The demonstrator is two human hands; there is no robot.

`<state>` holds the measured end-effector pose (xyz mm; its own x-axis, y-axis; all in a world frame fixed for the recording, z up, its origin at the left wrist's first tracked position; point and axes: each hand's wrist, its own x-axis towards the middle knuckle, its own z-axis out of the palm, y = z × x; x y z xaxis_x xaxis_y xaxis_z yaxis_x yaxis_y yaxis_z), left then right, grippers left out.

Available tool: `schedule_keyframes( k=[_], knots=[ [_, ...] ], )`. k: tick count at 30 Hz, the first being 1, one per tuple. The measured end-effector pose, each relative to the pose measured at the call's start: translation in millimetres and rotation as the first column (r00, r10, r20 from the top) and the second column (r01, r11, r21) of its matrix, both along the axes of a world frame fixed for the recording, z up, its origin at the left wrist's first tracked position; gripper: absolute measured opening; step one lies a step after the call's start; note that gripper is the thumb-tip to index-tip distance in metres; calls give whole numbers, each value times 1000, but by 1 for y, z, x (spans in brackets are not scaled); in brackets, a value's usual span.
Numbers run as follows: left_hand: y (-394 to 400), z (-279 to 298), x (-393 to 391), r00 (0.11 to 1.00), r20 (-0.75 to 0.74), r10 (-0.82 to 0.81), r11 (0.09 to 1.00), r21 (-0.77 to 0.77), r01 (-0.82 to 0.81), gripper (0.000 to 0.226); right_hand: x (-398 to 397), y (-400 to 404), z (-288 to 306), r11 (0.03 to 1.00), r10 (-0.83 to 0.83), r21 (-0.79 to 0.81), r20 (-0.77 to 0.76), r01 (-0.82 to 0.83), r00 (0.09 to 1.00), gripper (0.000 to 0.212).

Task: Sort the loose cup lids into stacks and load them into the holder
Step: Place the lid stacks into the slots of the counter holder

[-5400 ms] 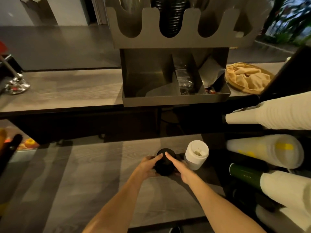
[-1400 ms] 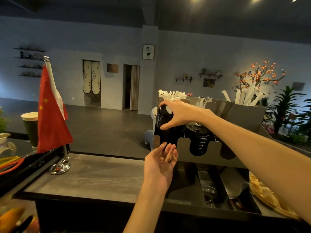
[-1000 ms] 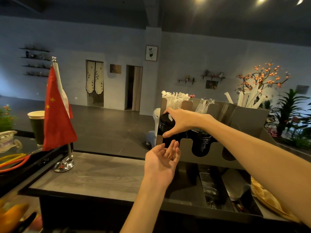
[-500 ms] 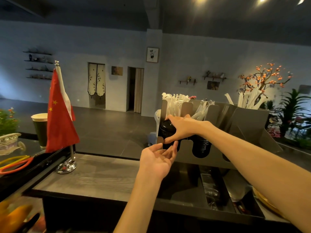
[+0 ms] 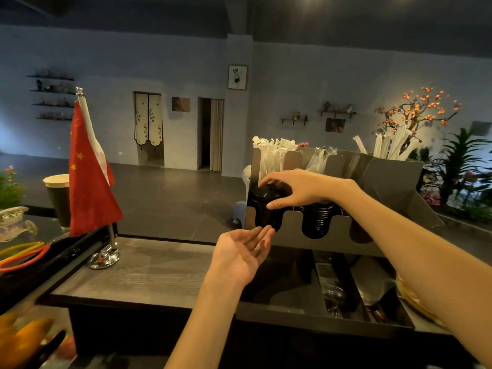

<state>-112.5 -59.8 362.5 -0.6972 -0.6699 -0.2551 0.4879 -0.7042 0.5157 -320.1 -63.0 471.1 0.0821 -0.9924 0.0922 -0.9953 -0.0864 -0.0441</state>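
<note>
The right hand (image 5: pixel 295 188) reaches over the metal holder (image 5: pixel 332 233) and rests on the top of a black lid stack (image 5: pixel 266 211). Its fingers are spread and bent over the top lid, and the thumb is against the front of the stack, so it has a light grasp on the stack. This stack stands in the leftmost slot of the holder, behind the first U-shaped cut of the front plate. The lower end of the stack shows through that cut.

The left hand (image 5: pixel 243 253) is below, palm up, with the fingers straight and relaxed. It holds nothing. The fingertips (image 5: pixel 266 231) are just under the bottom of the cut, very near the stack; I cannot tell if they touch it.

A second lid stack (image 5: pixel 316 219) sits in the middle slot, to the right of the first one. The third slot is dark and what is in it cannot be seen clearly. In the back part of the holder stand white wrapped straws (image 5: pixel 271 153), and more of them are at the right end.

The holder stands on a grey wooden worktop (image 5: pixel 138 272). Under its slots there is a low tray with compartments (image 5: pixel 346 296), where some wrapped things lie, too dark to name. On the left of the worktop stands a small red flag (image 5: pixel 89 177) on a shiny foot, and behind it a green paper cup (image 5: pixel 57 198). At the far right edge a yellow cloth (image 5: pixel 415 299) is partly seen behind the right forearm.
</note>
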Motion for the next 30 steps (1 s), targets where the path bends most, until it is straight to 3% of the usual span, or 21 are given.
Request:
schedule_keyframes(
  k=[3, 10, 15, 19, 22, 25, 30],
  knots=[
    [1, -1, -1, 1000, 10, -1, 1000, -9, 1, 37, -4, 4, -6, 998, -13, -63, -4, 13, 1000, 51],
    [-2, 2, 1, 999, 37, -20, 999, -37, 21, 38, 3, 8, -10, 989, -53, -142, -132, 34, 990, 52],
    [1, -2, 2, 998, 55, 0, 999, -46, 3, 37, 7, 18, -9, 990, -82, -125, -82, 71, 993, 53],
    [5, -10, 0, 990, 142, 6, 993, -120, 11, 32, 17, 49, -21, 883, -44, -460, 121, 96, 992, 40],
    [17, -30, -13, 954, 296, -40, 984, -156, 89, 26, 28, 94, -56, 794, 38, -577, 357, 189, 933, 26],
    [36, -62, -30, 920, 379, -99, 976, -145, 165, 23, 34, 136, -101, 788, 39, -531, 547, 311, 836, 19],
    [69, -160, -55, 794, 588, -158, 914, -218, 343, 28, 23, 207, -211, 820, -135, -284, 747, 497, 650, 15]
  ],
)
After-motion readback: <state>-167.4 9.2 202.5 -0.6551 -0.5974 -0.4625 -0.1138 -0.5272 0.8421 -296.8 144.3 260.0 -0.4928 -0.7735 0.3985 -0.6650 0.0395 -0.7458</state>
